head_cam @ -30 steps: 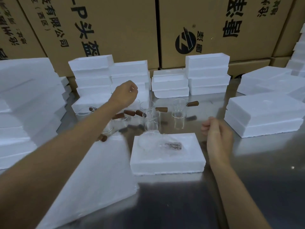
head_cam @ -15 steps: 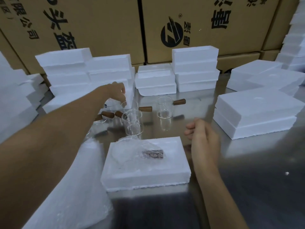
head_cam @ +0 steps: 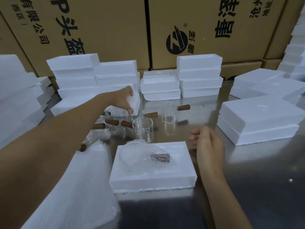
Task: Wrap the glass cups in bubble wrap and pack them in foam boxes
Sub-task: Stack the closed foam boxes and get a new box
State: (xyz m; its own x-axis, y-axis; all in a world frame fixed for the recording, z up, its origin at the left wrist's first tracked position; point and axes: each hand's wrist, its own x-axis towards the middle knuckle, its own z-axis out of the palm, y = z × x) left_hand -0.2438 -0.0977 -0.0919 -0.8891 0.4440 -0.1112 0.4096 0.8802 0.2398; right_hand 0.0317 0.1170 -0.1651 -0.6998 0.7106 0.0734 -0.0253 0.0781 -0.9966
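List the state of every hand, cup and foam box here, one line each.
left hand: reaching over the bare cups, gripping nothing visible.
right hand: hovering, fingers loosely curled, empty.
wrapped cup: lying in bubble wrap in the open box.
open foam box: lid off.
bare cups: upright, unwrapped.
closed foam box: lid on.
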